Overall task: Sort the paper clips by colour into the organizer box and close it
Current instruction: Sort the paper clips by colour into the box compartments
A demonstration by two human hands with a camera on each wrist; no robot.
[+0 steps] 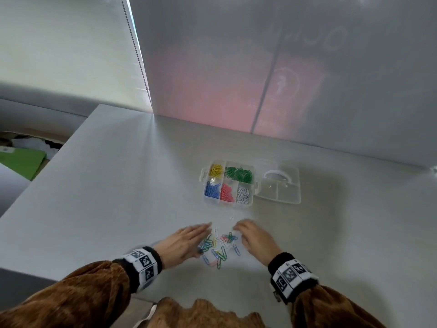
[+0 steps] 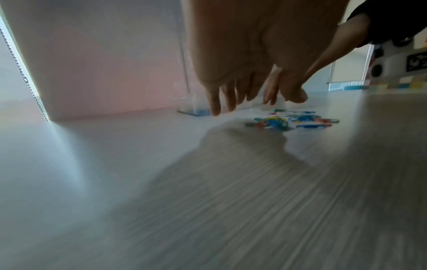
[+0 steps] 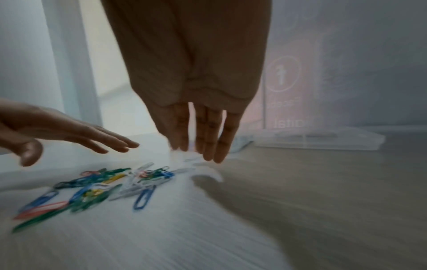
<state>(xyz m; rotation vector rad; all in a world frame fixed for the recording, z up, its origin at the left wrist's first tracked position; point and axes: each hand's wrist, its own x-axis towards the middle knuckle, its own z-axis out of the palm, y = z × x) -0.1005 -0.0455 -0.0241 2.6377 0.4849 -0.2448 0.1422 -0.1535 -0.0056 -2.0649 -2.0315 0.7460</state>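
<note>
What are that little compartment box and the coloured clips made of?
The organizer box looks like clear, glossy plastic: its contents show through the walls. The loose paper clips look colour-coated, likely plastic over wire; the blur leaves that open.

I see the organizer box [image 1: 228, 202], centre of the head view, as clear glossy plastic, its lid [image 1: 279, 183] folded flat to the right, same transparent plastic with a white plastic handle [image 1: 277, 174]. Loose paper clips [image 1: 220, 247] at lower centre look smooth, colour-coated and slightly shiny; I can't tell the core material. Table [image 1: 118, 185] is matt pale grey, faint straight grain in the right wrist view, like laminate. Sleeves [image 1: 71, 301] along the bottom edge: brown, fuzzy, plush-like cloth. Wristbands [image 1: 292, 275]: black knit cloth with matt white printed tags. Back panel [image 1: 236, 67] across the top: frosted, translucent, matt.
</note>
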